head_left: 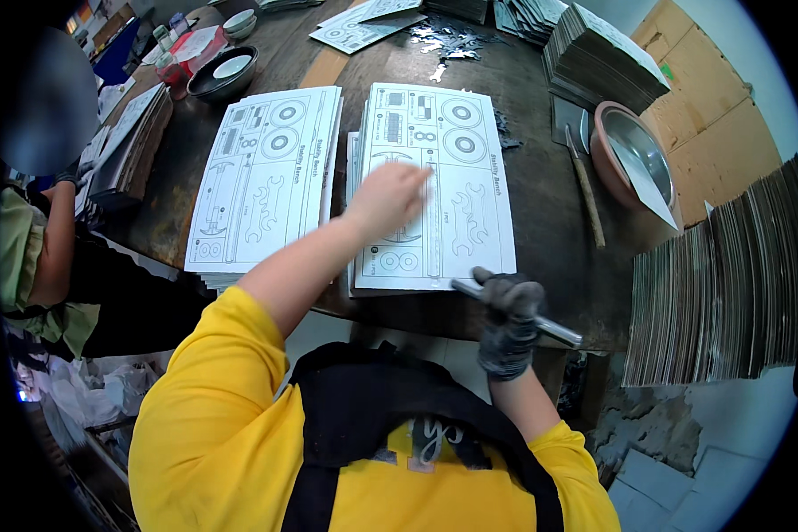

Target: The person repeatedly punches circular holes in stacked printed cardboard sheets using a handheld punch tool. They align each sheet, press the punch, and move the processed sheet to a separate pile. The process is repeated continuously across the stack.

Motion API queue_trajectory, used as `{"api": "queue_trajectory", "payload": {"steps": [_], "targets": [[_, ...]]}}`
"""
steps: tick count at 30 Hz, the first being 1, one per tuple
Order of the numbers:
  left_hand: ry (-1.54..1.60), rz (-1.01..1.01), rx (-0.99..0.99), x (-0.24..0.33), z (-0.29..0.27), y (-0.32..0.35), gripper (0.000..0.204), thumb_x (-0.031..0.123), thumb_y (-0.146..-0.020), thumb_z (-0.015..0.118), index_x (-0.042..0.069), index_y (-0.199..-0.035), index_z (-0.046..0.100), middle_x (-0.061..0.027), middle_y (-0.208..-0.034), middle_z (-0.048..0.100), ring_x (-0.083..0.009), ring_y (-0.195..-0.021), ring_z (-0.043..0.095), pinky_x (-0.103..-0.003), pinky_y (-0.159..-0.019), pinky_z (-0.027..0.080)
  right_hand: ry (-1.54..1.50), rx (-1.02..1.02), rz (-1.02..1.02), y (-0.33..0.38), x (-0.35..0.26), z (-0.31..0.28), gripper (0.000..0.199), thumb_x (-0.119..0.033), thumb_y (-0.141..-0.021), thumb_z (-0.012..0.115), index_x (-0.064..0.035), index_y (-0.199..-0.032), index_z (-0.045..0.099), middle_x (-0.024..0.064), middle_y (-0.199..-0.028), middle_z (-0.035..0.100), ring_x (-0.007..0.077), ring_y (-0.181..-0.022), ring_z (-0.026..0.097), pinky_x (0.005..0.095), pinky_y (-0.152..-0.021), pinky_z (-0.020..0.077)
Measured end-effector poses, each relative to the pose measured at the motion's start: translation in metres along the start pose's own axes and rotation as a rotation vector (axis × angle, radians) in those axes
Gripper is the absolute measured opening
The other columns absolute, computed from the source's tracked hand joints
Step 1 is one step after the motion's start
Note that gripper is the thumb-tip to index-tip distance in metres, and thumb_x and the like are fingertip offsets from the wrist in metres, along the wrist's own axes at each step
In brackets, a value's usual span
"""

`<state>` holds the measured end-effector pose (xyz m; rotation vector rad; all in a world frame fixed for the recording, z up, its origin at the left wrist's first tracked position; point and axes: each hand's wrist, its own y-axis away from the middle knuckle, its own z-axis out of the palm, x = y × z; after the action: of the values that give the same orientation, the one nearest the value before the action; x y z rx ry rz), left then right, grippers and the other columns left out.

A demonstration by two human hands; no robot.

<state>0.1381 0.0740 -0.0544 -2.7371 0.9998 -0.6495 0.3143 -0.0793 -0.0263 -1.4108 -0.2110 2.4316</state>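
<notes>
My left hand [387,202], bare and smeared by motion, hovers over or touches the right stack of printed white boards [470,191]. How its fingers are set is unclear. In my right hand [512,306], which wears a dark grey glove, is a slim silver metal rod [559,332]. Its fingers wrap round the rod near the stack's lower right corner. The top board bears line drawings of discs, wrenches and a long bar. Left of it lies a second stack of boards [270,191] with the same print, partly behind my left forearm.
A wooden-handled tool [585,191] and a pink-rimmed basin [605,142] stand at the right. Dark wrench-shaped pieces [457,40] lie at the back. Tall board stacks [718,288] line the right side. A black bowl [224,78] is far left; another person's arm [55,235] is below it.
</notes>
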Motion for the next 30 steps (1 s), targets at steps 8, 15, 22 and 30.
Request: {"api": "queue_trajectory", "payload": {"steps": [8,15,22,30], "targets": [[-0.185,0.409,-0.109,0.081,-0.018,0.063,0.049,0.013,-0.07,0.063,0.008,-0.118,0.052,-0.0066,-0.079,0.053,-0.0232,-0.083,0.053,-0.041,-0.096,0.036,-0.047,0.137,-0.24,-0.014,-0.041,-0.045,0.034,-0.02,-0.083,0.055,-0.0102,-0.057,0.036,-0.0006,-0.051,0.028,0.0116,-0.049,0.032,0.0434,-0.087,0.0433],[-0.291,0.051,0.343,0.032,-0.1,0.076,0.049,0.0,-0.072,0.059,0.012,-0.119,0.054,-0.0062,-0.075,0.047,-0.0242,-0.071,0.046,-0.035,-0.065,0.04,-0.074,0.162,-0.311,-0.03,-0.053,-0.043,0.034,-0.02,-0.082,0.056,-0.0094,-0.057,0.035,-0.0001,-0.052,0.026,0.0125,-0.048,0.03,0.0444,-0.089,0.043],[-0.32,-0.267,0.251,-0.06,-0.096,0.202,0.036,-0.007,-0.072,0.054,0.007,-0.104,0.062,-0.0159,-0.107,0.057,-0.0315,-0.098,0.054,-0.038,-0.083,0.046,-0.137,0.017,-0.184,-0.052,-0.015,-0.025,0.038,-0.028,-0.083,0.06,-0.0109,-0.058,0.037,-0.0014,-0.053,0.029,0.0131,-0.051,0.033,0.0432,-0.087,0.0418],[0.121,-0.278,0.115,-0.038,-0.074,0.1,0.037,0.004,-0.076,0.054,0.006,-0.113,0.056,-0.0148,-0.116,0.054,-0.0301,-0.106,0.051,-0.037,-0.09,0.042,-0.05,-0.007,-0.168,-0.129,0.059,0.016,0.035,-0.03,-0.083,0.059,-0.0111,-0.059,0.042,-0.001,-0.054,0.04,0.0127,-0.053,0.041,0.0463,-0.085,0.0442]]}}
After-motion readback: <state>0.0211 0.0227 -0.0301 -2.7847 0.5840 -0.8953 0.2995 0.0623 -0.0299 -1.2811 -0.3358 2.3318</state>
